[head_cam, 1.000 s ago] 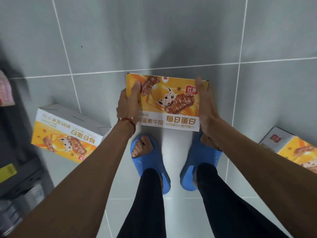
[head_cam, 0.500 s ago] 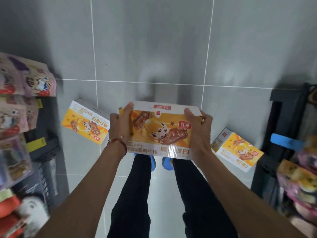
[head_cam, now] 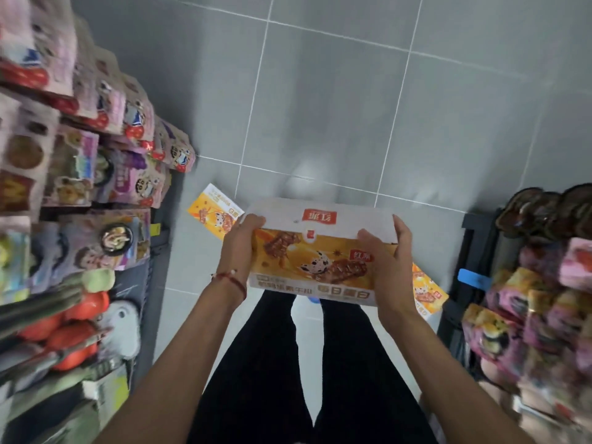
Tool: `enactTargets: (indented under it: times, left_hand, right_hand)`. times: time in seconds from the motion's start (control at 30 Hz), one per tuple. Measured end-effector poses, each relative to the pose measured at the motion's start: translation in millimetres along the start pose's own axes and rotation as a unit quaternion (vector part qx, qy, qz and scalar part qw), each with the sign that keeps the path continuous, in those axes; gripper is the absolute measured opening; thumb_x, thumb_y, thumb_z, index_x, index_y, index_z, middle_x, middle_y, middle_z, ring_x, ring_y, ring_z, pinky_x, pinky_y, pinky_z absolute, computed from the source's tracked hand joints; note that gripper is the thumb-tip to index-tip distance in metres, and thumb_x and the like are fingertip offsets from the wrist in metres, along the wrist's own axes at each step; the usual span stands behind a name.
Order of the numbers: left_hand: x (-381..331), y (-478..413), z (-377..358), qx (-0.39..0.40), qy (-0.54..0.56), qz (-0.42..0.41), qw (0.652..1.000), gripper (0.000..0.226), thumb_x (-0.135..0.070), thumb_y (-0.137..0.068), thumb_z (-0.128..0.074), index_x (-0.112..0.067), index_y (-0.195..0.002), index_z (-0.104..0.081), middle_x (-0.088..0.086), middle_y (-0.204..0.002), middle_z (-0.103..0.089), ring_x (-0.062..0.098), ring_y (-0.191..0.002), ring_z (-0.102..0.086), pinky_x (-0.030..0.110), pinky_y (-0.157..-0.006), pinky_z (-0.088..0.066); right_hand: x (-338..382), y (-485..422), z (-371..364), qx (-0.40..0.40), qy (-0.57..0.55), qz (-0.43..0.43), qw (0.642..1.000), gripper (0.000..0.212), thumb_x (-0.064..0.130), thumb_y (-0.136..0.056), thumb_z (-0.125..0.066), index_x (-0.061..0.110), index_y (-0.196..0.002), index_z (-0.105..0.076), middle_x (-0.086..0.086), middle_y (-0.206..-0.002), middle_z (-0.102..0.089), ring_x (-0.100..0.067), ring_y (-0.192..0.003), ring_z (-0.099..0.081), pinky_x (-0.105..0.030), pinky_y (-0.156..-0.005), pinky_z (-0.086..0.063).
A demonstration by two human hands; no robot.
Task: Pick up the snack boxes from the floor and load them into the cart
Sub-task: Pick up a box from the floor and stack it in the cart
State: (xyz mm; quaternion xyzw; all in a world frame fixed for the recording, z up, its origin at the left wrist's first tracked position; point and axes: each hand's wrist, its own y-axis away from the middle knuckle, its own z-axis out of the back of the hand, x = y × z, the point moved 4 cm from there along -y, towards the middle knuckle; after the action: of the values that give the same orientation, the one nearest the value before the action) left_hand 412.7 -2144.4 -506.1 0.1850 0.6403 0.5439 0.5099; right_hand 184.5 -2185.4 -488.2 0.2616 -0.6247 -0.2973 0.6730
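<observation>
I hold an orange and white snack box (head_cam: 315, 251) in front of me, above my legs. My left hand (head_cam: 240, 248) grips its left end with the fingers curled over the top edge. My right hand (head_cam: 389, 254) grips its right end the same way. A second snack box (head_cam: 213, 211) lies on the grey floor to the left, partly hidden behind my left hand. A third snack box (head_cam: 427, 291) lies on the floor to the right, mostly hidden by my right hand and forearm. No cart is clearly in view.
Shelves packed with colourful snack bags (head_cam: 80, 161) line the left side. A black rack (head_cam: 474, 248) with a blue tag and more snack bags (head_cam: 541, 302) stands on the right. Grey tiled floor (head_cam: 336, 107) stretches ahead between them.
The box has come up from the floor to waist height in both hands. I have straightened up, so the shelves on both sides now show and my blue slippers are almost hidden.
</observation>
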Motion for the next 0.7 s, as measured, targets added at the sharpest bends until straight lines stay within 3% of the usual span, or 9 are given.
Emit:
enactTargets:
  times: [0.13,0.23,0.3,0.5,0.6,0.7]
  left_hand:
    - [-10.1,53.8,28.7,-0.019,0.024,-0.027,0.999,0.013,-0.027,-0.096,-0.051,-0.019,-0.098,-0.062,0.002,-0.086,-0.070,0.001,-0.053,-0.065,0.022,-0.053,-0.047]
    - [-5.0,89.4,42.4,-0.040,0.065,-0.048,0.996,0.012,-0.025,-0.097,-0.050,-0.019,-0.102,-0.059,0.003,-0.089,-0.068,0.000,-0.052,-0.064,0.013,-0.043,-0.046]
    - [0.2,115.3,47.6,-0.048,0.111,-0.056,0.991,0.011,-0.022,-0.098,-0.049,-0.021,-0.104,-0.058,-0.001,-0.079,-0.069,0.000,-0.049,-0.063,0.011,-0.038,-0.042]
    - [31.4,189.8,50.5,-0.092,0.209,-0.082,0.970,0.005,-0.017,-0.098,-0.045,-0.017,-0.100,-0.050,-0.014,-0.044,-0.057,-0.001,-0.036,-0.053,0.009,-0.034,-0.036]
    - [56.8,219.4,55.2,-0.136,0.257,-0.088,0.953,0.013,-0.020,-0.095,-0.047,-0.019,-0.106,-0.053,-0.013,-0.050,-0.063,0.000,-0.043,-0.060,0.013,-0.045,-0.045]
    - [87.9,244.3,62.6,-0.163,0.315,-0.093,0.930,0.021,-0.025,-0.086,-0.052,-0.024,-0.106,-0.056,-0.014,-0.056,-0.066,0.000,-0.049,-0.063,0.023,-0.057,-0.046]
  right_hand:
    - [16.6,32.2,-6.0,0.050,0.013,0.016,0.999,0.064,0.041,-0.082,-0.074,0.042,-0.141,-0.049,-0.005,-0.135,-0.066,-0.031,-0.116,-0.070,-0.060,-0.095,-0.058]
    - [27.5,46.7,-7.9,0.096,0.030,0.026,0.995,0.073,0.042,-0.079,-0.076,0.036,-0.146,-0.048,-0.009,-0.136,-0.065,-0.033,-0.115,-0.070,-0.063,-0.096,-0.056]
    - [34.0,55.6,-9.1,0.141,0.037,0.042,0.988,0.066,0.036,-0.081,-0.074,0.033,-0.143,-0.051,-0.010,-0.132,-0.069,-0.035,-0.113,-0.072,-0.063,-0.096,-0.057]
    - [54.0,83.5,-3.2,0.248,0.052,0.060,0.965,0.068,0.028,-0.079,-0.075,0.031,-0.144,-0.053,-0.017,-0.139,-0.062,-0.037,-0.110,-0.073,-0.044,-0.080,-0.064]
    - [62.4,101.3,-4.3,0.301,0.073,0.070,0.948,0.068,0.026,-0.078,-0.076,0.034,-0.142,-0.055,-0.017,-0.140,-0.061,-0.036,-0.111,-0.073,-0.045,-0.081,-0.063]
    - [64.8,123.1,-9.1,0.359,0.116,0.076,0.923,0.067,0.020,-0.082,-0.072,0.030,-0.145,-0.051,-0.014,-0.134,-0.067,-0.032,-0.104,-0.076,-0.038,-0.072,-0.062]
